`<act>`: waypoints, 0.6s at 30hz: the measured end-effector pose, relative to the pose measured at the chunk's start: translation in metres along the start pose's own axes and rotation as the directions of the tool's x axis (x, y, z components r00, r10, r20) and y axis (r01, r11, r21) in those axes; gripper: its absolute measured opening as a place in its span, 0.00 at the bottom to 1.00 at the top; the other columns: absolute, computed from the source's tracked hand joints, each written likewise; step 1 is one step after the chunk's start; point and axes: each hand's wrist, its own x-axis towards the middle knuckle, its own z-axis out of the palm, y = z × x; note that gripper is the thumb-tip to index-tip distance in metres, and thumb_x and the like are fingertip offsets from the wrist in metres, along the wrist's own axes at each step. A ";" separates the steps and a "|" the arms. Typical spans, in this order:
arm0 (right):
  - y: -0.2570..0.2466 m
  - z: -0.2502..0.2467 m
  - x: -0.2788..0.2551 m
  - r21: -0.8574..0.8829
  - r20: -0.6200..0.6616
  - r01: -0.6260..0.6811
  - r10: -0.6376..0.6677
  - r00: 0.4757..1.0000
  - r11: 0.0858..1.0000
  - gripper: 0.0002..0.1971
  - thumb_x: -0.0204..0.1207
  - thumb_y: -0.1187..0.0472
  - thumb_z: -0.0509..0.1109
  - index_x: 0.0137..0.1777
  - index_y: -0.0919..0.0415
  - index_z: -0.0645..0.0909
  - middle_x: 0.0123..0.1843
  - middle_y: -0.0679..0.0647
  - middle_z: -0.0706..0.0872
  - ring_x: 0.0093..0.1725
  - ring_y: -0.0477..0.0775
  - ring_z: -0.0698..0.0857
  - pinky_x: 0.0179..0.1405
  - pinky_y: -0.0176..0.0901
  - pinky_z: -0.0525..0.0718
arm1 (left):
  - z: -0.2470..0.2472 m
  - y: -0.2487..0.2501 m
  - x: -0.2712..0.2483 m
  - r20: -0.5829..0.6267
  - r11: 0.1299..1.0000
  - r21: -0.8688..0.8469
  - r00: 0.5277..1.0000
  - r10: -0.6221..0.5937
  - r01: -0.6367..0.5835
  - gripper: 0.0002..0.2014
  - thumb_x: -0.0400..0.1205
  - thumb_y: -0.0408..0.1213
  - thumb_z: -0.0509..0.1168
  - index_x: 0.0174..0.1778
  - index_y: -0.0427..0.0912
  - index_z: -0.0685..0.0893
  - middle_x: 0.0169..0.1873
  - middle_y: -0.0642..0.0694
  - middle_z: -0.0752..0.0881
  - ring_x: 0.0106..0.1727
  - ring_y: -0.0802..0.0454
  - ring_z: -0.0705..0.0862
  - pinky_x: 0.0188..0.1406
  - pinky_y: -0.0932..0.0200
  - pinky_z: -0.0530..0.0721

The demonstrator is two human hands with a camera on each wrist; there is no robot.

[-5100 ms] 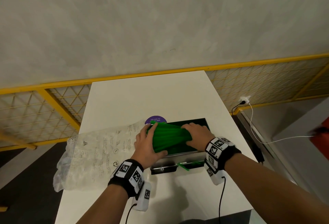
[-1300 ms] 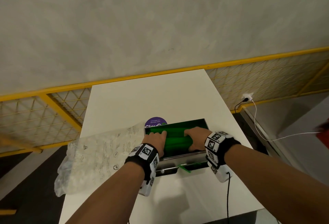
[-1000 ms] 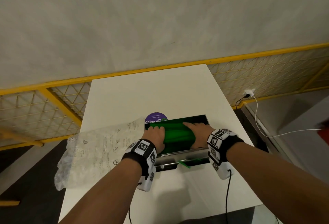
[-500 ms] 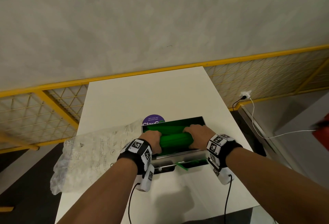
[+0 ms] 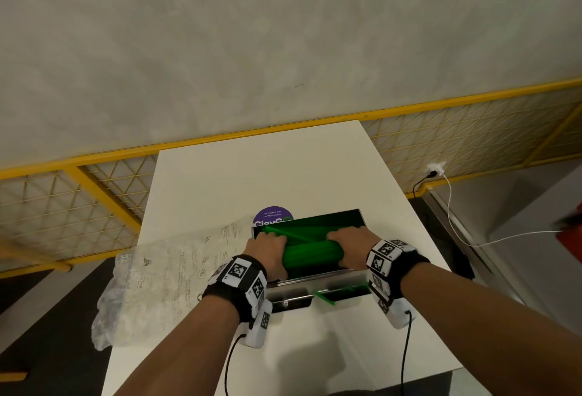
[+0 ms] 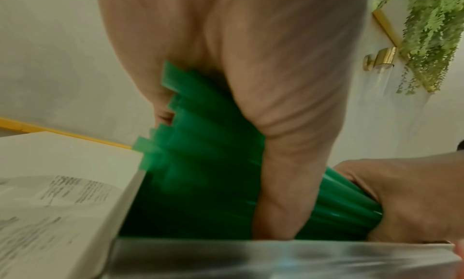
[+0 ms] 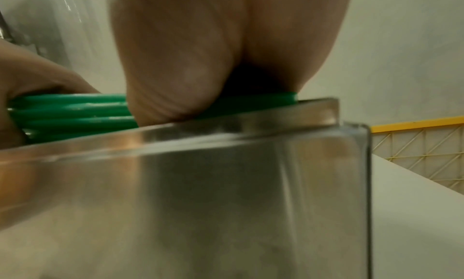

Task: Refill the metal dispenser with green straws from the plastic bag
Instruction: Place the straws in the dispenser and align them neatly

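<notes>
Low in the head view's centre, the left hand (image 5: 267, 249) and right hand (image 5: 351, 246) each curl around one end of the straws (image 5: 310, 255). The bundle lies left-to-right just over the open dispenser (image 5: 318, 282), parallel to its length; the bag (image 5: 163, 279) lies at left.

A purple round sticker (image 5: 273, 216) lies on the white table (image 5: 252, 175), before a yellow mesh fence (image 5: 78, 203).

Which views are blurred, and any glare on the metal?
Head view: sharp, wide-angle bend in the yellow railing. Left wrist: motion blur on straws and plastic bag. Right wrist: dispenser smeared, soft warm reflections along its rim, no hard glare.
</notes>
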 end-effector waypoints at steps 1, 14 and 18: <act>0.000 -0.001 0.000 0.010 -0.007 0.000 0.000 1.000 1.000 0.23 0.71 0.59 0.71 0.67 0.53 0.73 0.61 0.56 0.82 0.60 0.59 0.82 0.62 0.50 0.76 | 0.000 0.000 0.000 0.012 1.000 -0.014 1.000 0.008 -0.008 0.28 0.72 0.43 0.71 0.68 0.45 0.74 0.63 0.43 0.80 0.66 0.42 0.77 0.65 0.48 0.74; -0.001 0.001 0.002 0.026 0.044 -0.026 0.025 0.999 0.999 0.35 0.71 0.57 0.72 0.77 0.45 0.63 0.70 0.58 0.76 0.67 0.62 0.78 0.65 0.54 0.79 | -0.001 0.009 0.003 0.099 0.997 0.021 0.992 -0.073 0.071 0.08 0.72 0.38 0.66 0.46 0.47 0.79 0.36 0.51 0.79 0.55 0.44 0.83 0.67 0.45 0.62; -0.002 -0.001 0.002 0.010 0.050 -0.001 0.000 0.999 1.000 0.37 0.71 0.54 0.73 0.79 0.45 0.62 0.75 0.57 0.70 0.73 0.61 0.71 0.72 0.56 0.72 | 0.000 0.009 0.001 0.048 0.998 -0.001 0.997 -0.059 0.059 0.11 0.72 0.37 0.65 0.50 0.47 0.81 0.41 0.49 0.81 0.56 0.45 0.82 0.63 0.46 0.63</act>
